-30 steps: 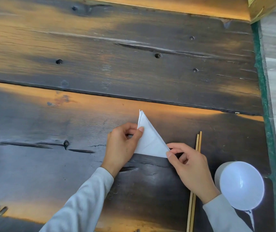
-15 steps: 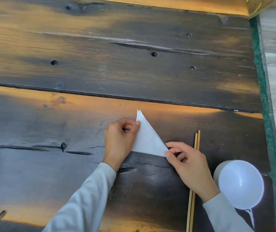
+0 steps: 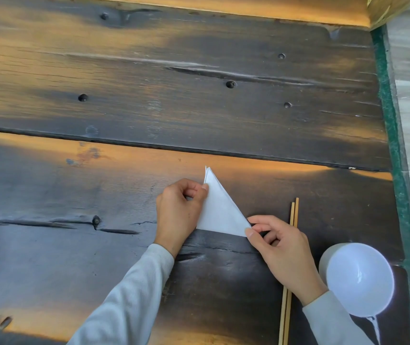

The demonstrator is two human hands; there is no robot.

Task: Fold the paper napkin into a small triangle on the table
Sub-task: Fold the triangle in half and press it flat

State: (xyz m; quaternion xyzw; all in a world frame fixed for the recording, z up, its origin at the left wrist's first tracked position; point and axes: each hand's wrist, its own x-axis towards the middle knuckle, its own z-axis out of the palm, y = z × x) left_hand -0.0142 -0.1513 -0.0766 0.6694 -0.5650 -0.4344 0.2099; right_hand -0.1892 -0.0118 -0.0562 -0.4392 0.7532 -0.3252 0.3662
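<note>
A white paper napkin (image 3: 220, 210) lies on the dark wooden table (image 3: 149, 100), folded into a triangle with its tip pointing away from me. My left hand (image 3: 177, 212) rests on the napkin's left edge, its thumb and forefinger pinching the paper near the tip. At the napkin's near right corner my right hand (image 3: 278, 247) pinches the paper between thumb and forefinger. The left edge and the right corner of the napkin are hidden under my fingers.
A pair of wooden chopsticks (image 3: 290, 265) lies lengthwise just right of the napkin, partly under my right hand. A white bowl (image 3: 359, 280) stands at the near right. The table's green right edge (image 3: 395, 155) borders a pale floor.
My left thumb and forefinger have slid up the napkin's left edge towards its tip. My right hand has stayed on the near right corner.
</note>
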